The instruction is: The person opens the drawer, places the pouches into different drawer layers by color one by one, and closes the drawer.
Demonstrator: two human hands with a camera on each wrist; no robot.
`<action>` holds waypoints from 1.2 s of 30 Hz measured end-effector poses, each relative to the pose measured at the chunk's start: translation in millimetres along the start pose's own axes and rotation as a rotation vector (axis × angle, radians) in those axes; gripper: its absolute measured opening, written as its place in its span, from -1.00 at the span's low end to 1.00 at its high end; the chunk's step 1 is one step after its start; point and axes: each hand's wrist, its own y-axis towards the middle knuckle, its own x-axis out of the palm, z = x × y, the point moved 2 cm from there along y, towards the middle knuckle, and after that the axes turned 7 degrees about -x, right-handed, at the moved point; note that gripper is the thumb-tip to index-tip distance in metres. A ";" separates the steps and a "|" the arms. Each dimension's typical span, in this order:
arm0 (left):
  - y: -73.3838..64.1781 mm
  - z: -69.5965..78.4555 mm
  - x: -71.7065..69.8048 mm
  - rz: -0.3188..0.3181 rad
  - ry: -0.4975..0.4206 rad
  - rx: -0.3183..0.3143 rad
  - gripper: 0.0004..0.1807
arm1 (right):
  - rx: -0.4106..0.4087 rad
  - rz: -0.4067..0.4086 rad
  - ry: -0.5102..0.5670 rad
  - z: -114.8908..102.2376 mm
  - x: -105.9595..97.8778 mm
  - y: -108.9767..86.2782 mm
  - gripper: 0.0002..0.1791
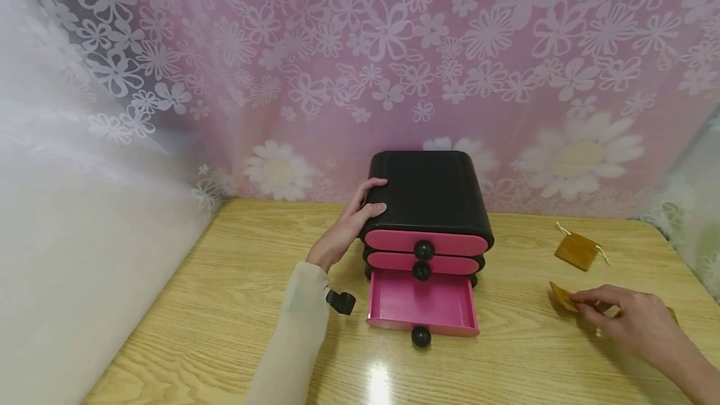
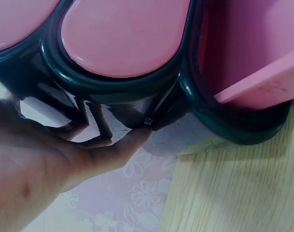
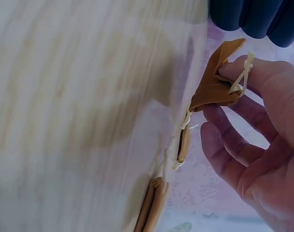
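Observation:
A black desktop drawer unit (image 1: 424,192) with pink fronts stands at the middle of the table. Its bottom drawer (image 1: 419,326) is pulled out and bare inside; the upper two are closed. My left hand (image 1: 350,224) rests against the unit's left side, fingertips reaching over the top edge. In the left wrist view its fingers (image 2: 122,147) lie along the glossy side wall. Off to the right, my right hand (image 1: 632,317) pinches a small brown drawstring pouch (image 3: 212,89) between thumb and fingers, held just above the table, its cream cord hanging by the fingers.
A second brown pouch (image 1: 577,251) lies flat at the back right of the wood-grain table (image 1: 225,280). Another pouch (image 3: 153,205) lies nearer, mostly hidden behind my right hand in the head view. A pink flowered curtain (image 1: 349,67) hangs behind.

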 end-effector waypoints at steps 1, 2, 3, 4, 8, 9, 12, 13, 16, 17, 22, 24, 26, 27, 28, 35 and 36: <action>0.0 0.1 0.0 0.000 0.000 0.000 -0.47 | -0.005 0.007 0.004 -1.6 -0.6 0.7 -0.66; 0.0 0.2 0.0 0.000 0.000 0.001 -0.47 | -0.010 0.011 0.006 -3.4 -1.4 1.5 -0.66; 0.0 0.2 -0.1 0.000 0.000 0.002 -0.47 | -0.014 0.015 0.007 -5.4 -2.1 2.4 -0.66; -0.1 0.3 -0.2 0.001 0.000 0.002 -0.47 | -0.018 0.020 0.010 -7.5 -3.0 3.4 -0.66; -0.9 0.7 -0.7 0.006 0.007 0.004 -0.47 | -0.033 0.034 0.018 -17.1 -6.5 6.8 -0.63; -1.2 0.9 -0.7 0.006 0.008 0.003 -0.47 | -0.032 0.034 0.023 -19.6 -7.2 7.2 -0.63; -2.0 1.0 -0.7 0.008 0.012 0.002 -0.48 | -0.032 0.034 0.034 -27.3 -9.0 8.3 -0.60; -2.2 1.0 -0.6 0.008 0.013 0.003 -0.48 | -0.033 0.035 0.040 -29.8 -9.6 8.6 -0.60; -2.7 0.8 -0.3 0.010 0.018 0.004 -0.48 | -0.051 0.041 0.062 -36.6 -11.6 9.6 -0.61; -2.7 0.7 -0.1 0.010 0.020 0.005 -0.49 | -0.059 0.044 0.074 -38.7 -12.2 9.9 -0.63; -2.0 0.5 0.8 0.013 0.019 0.007 -0.49 | -0.099 0.052 0.108 -50.1 -14.0 12.3 -0.67; -1.5 0.3 1.0 0.013 0.017 0.009 -0.49 | -0.107 0.055 0.105 -55.1 -14.0 13.8 -0.59; -0.9 0.0 1.2 0.011 0.015 0.010 -0.49 | -0.119 0.061 0.100 -60.3 -13.8 15.1 -0.54; -0.9 -0.1 1.2 0.010 0.013 0.010 -0.49 | -0.124 0.068 0.104 -62.9 -13.7 15.8 -0.47; -1.1 -0.2 1.3 0.010 0.011 0.008 -0.49 | -0.136 0.078 0.110 -65.8 -13.2 16.5 -0.43; -2.0 -0.7 0.4 0.009 0.014 0.009 -0.48 | -0.199 0.117 0.145 -88.8 -11.3 27.0 -0.38; -1.7 -0.3 0.4 0.011 0.014 0.008 -0.49 | -0.202 0.118 0.148 -91.8 -10.6 28.8 -0.38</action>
